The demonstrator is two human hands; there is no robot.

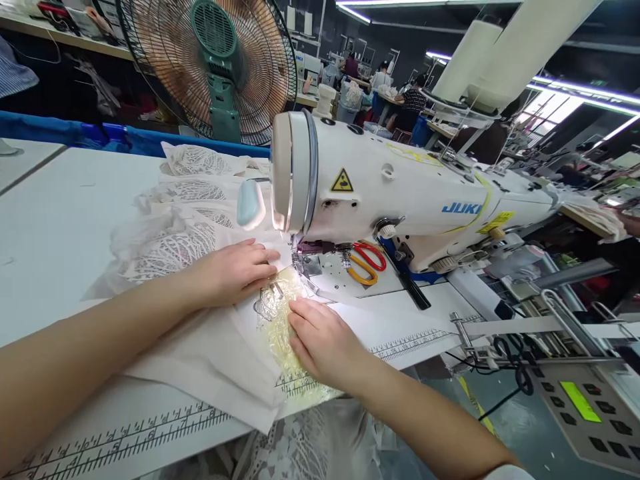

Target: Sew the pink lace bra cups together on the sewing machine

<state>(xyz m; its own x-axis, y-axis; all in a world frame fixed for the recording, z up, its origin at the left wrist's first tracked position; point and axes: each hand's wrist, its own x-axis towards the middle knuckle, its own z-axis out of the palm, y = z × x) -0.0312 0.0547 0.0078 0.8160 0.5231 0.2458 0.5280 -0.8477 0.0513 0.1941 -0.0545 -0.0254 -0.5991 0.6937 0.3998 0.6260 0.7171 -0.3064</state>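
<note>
My left hand (pixel 243 272) lies flat on white fabric (pixel 210 353), its fingers stretched toward the presser foot (pixel 299 257) of a sewing machine (pixel 390 180). My right hand (pixel 325 340) is closed, thumb and fingertips together at the edge of a crinkled, yellowish see-through piece (pixel 280 327) in front of the needle area. What exactly lies between those fingertips is partly hidden. Lace-patterned white fabric (pixel 175 250) spreads in folds behind and left of my left hand. More lace fabric (pixel 300 447) hangs below the table's front edge.
Scissors with red and orange handles (pixel 367 262) and a black-handled tool (pixel 414 290) lie under the machine arm. Ruler tape (pixel 150 433) runs along the table edge. A large fan (pixel 225 67) stands behind; a control panel (pixel 583 403) is at right. Several people work farther back.
</note>
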